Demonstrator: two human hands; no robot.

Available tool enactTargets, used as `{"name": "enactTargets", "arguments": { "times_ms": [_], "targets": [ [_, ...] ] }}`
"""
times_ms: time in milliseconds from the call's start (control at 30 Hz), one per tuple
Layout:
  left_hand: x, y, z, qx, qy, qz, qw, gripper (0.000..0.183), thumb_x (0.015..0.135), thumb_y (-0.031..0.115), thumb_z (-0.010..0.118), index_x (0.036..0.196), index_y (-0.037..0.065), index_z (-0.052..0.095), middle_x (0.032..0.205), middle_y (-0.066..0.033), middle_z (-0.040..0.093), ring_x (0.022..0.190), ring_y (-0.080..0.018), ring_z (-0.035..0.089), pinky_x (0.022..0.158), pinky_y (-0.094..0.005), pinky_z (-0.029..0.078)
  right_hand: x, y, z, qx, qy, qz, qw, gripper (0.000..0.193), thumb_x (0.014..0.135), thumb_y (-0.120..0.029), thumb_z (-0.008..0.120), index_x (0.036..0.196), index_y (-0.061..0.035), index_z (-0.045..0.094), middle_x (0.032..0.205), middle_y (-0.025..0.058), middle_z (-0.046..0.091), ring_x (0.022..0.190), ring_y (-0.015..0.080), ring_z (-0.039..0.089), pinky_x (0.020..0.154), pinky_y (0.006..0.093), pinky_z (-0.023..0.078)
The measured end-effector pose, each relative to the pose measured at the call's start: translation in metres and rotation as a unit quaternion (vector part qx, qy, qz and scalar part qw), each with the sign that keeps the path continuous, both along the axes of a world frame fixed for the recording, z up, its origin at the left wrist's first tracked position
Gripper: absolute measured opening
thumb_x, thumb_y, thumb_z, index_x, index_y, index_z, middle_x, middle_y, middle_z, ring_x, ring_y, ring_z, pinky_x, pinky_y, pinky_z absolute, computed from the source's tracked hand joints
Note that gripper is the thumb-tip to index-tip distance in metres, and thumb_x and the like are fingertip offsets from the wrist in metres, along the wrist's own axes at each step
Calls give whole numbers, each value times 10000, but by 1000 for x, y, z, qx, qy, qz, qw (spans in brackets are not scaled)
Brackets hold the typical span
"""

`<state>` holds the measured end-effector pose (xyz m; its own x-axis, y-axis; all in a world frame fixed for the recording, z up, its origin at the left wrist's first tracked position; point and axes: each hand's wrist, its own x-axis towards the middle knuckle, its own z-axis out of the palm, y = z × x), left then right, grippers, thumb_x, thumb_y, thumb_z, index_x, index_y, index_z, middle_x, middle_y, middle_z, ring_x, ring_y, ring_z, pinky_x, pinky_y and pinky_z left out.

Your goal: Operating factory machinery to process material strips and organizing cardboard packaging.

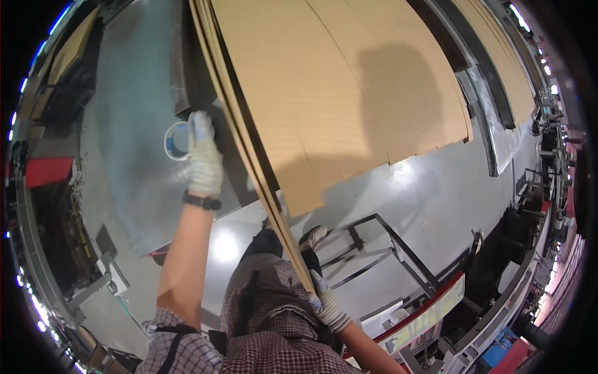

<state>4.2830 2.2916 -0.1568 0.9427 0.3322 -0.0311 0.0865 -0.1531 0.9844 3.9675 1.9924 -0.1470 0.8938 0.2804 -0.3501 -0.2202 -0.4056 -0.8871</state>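
Both hands gloved in pale knit. Left hand (205, 156) over the grey counter (134, 193), fingers together and extended, alongside a white-rimmed tape roll (167, 142) with blue on its inner side; the hand overlaps the roll's right side—cannot tell whether it grips it or only touches. Black wristwatch (202, 201) on the left wrist.

Right hand (329, 306) low, near the body, closed around the near end of the cardboard strips (252, 165): long, narrow, layered, seen edge-on, running diagonally to the upper edge of view. Right of the strips, a large brown cardboard sheet (324, 100) with crease lines and a ragged near edge; a head-shaped shadow falls on it. Below the sheet—a dark metal frame (405, 249) on the glossy grey floor (436, 199).
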Motion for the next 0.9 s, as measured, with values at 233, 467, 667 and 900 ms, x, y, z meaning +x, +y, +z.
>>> {"name": "enactTargets", "arguments": {
  "times_ms": [233, 467, 667, 900],
  "targets": [
    [-93, -87, 5, 140, -82, -87, 983, 766, 992, 430, 447, 1501, -12, 84, 1459, -195, 346, 1338, -261, 357, 1084, -365, 339, 104, 45, 18, 8, -58, -30, 998, 598, 974, -335, 474, 1393, 65, 326, 1226, 308, 480, 1141, 441, 477, 986, 438, 384],
    [-71, -122, 19, -161, 51, -22, 985, 761, 1007, 388, 440, 1504, -24, 36, 1321, -117, 443, 1095, -176, 455, 970, -288, 391, 107, 43, 13, 122, 76, -108, 984, 694, 974, -405, 497, 1439, 58, 269, 1354, 256, 453, 1307, 360, 411, 1079, 407, 335],
    [-44, -116, 26, -144, 0, 1, 990, 635, 1020, 287, 427, 1495, -20, 139, 1403, -147, 404, 1240, -236, 426, 1046, -310, 325, 95, 60, 10, 278, 224, -216, 909, 690, 951, -515, 500, 1392, -2, 361, 1202, 177, 579, 999, 254, 633, 889, 389, 498],
    [33, -89, 3, -158, -21, 32, 987, 612, 1020, 252, 453, 1501, -6, 176, 1292, -63, 503, 1102, -139, 467, 975, -247, 374, 153, 109, -9, 311, 145, -332, 879, 551, 950, -442, 554, 1230, 28, 484, 1064, 116, 629, 924, 215, 650, 808, 337, 522]
  ]
}}
